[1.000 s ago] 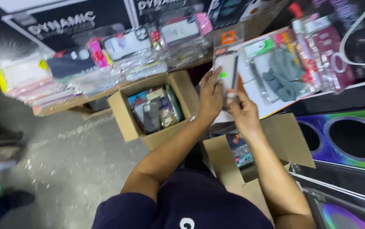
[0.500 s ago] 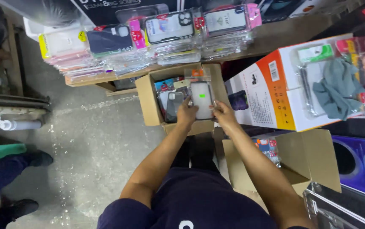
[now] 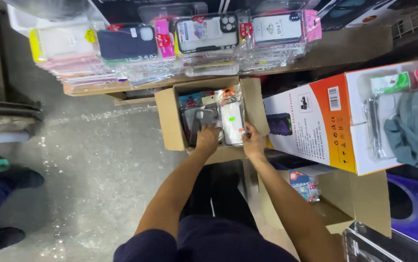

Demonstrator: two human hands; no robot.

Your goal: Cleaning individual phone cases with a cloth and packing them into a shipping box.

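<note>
Both hands grasp a clear-wrapped white phone case [image 3: 231, 123] inside the open cardboard box [image 3: 169, 123], left hand [image 3: 208, 138] beside right hand [image 3: 253, 140]; it should slide upright among neighbouring packets, unforced.

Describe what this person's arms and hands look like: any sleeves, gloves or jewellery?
Both arms are bare from the short dark navy sleeves down. The left hand and right hand wear no gloves, and no watch, ring or bracelet shows on either wrist or on the fingers. The shirt is plain dark navy.
</note>
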